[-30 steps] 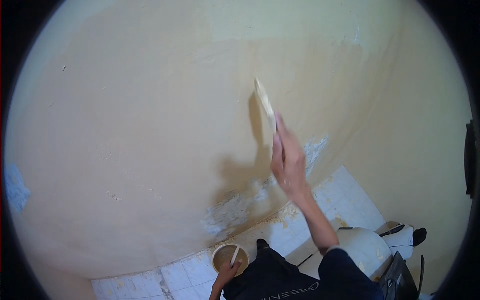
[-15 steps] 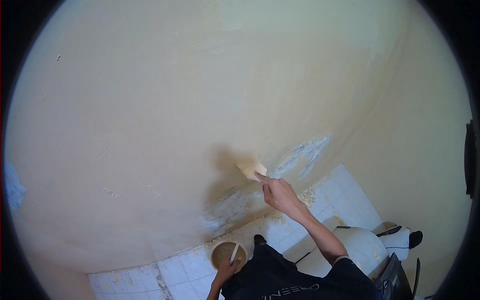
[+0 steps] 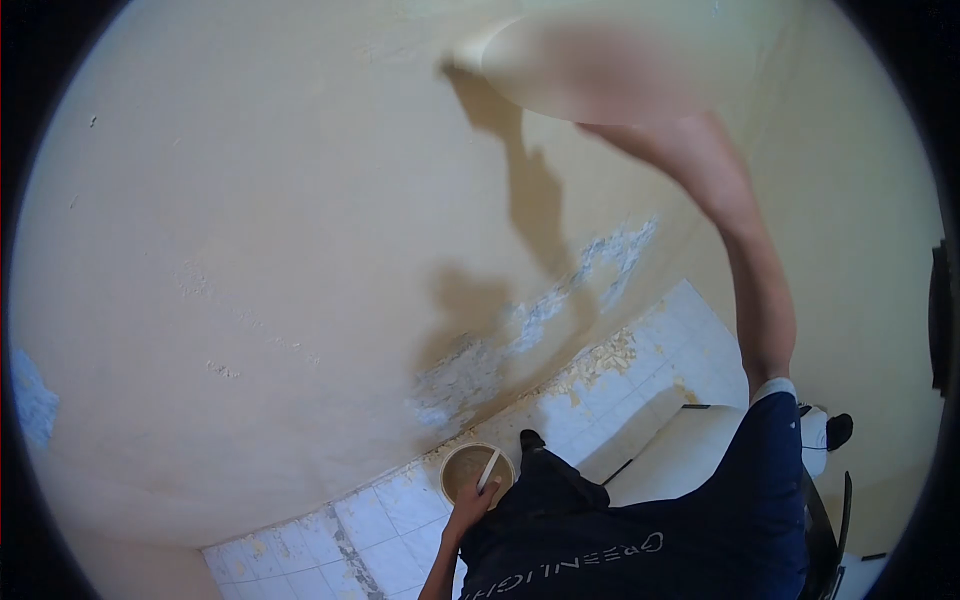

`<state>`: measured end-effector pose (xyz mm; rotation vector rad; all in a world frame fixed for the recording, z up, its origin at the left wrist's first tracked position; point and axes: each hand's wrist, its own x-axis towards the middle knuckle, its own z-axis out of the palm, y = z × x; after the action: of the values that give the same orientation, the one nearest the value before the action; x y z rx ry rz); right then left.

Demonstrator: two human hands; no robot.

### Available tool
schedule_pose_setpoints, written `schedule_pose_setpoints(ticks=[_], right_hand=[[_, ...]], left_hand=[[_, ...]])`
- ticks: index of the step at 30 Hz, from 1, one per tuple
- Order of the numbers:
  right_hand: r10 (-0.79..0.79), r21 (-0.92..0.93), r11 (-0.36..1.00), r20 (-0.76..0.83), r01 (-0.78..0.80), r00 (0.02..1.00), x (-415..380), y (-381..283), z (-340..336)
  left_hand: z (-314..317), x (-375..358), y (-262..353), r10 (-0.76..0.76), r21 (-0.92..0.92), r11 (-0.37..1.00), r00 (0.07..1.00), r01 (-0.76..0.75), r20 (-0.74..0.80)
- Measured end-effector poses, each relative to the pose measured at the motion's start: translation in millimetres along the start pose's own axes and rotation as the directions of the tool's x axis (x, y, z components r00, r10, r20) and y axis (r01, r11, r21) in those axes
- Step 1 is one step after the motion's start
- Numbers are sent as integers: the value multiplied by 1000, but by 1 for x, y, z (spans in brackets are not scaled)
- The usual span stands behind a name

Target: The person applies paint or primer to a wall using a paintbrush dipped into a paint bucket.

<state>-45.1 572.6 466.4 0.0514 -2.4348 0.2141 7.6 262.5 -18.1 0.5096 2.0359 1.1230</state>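
Observation:
My right hand (image 3: 620, 75) is raised high against the beige wall (image 3: 300, 200), its fingers hidden by a blurred oval. A pale edge of the scraper (image 3: 468, 48) shows left of the blur, touching or close to the wall, with a dark shadow below it. Low in the view, my left hand (image 3: 474, 503) is closed around a narrow white flat tool (image 3: 489, 468), whose exact kind I cannot make out. This tool slants over a round bucket (image 3: 447, 470) with greyish-brown contents, beside my dark clothing.
Bare, flaking patches (image 3: 462, 380) mark the lower wall, with another rough patch (image 3: 540, 315) to the right. Crumbled flakes (image 3: 605, 362) lie along the wall's foot on the white tiled floor (image 3: 395, 515). A large whitish object (image 3: 680, 450) stands at my right.
My right hand has swung up the wall with the scraper, from just above the peeled patches to near the top of the view. My left hand stays at the bucket.

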Motion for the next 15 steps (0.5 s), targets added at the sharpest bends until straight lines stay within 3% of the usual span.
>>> schedule_pose_setpoints(ticks=[2, 3, 4, 5, 6, 8, 10, 12, 15], right_hand=[[-237, -93, 971, -333, 218, 913, 19, -2, -16], [-240, -92, 971, -333, 221, 912, 20, -19, -28], [-6, -60, 998, -234, -8, 972, 17, -42, -41], [232, -54, 969, -125, -240, 965, 16, -55, -45], [232, -51, 970, -120, -239, 965, 17, -43, -26], [-50, -48, 998, -381, 34, 923, 5, 8, 57], [-26, -143, 989, -403, -35, 915, -40, 29, 144], [73, -46, 994, -393, -99, 916, -100, 34, 212], [280, 63, 960, -107, -274, 954, -196, 17, 281]], left_hand=[[2, -1, -8, 52, -18, 998, 997, -53, -51], [0, -1, -8, 52, -20, 998, 997, -53, -54], [-3, -2, -8, 9, -10, 1000, 1000, -10, -24], [-5, -3, -9, -35, 0, 999, 999, 35, 6], [-5, -2, -10, -40, -3, 999, 999, 40, 5], [-3, -4, -17, 8, -23, 1000, 999, -9, -50], [-1, -7, -19, 45, -52, 997, 994, -50, -95], [-1, -12, -20, 37, -50, 998, 989, -44, -146], [8, -16, -31, 60, -128, 988, 970, -92, -236]])
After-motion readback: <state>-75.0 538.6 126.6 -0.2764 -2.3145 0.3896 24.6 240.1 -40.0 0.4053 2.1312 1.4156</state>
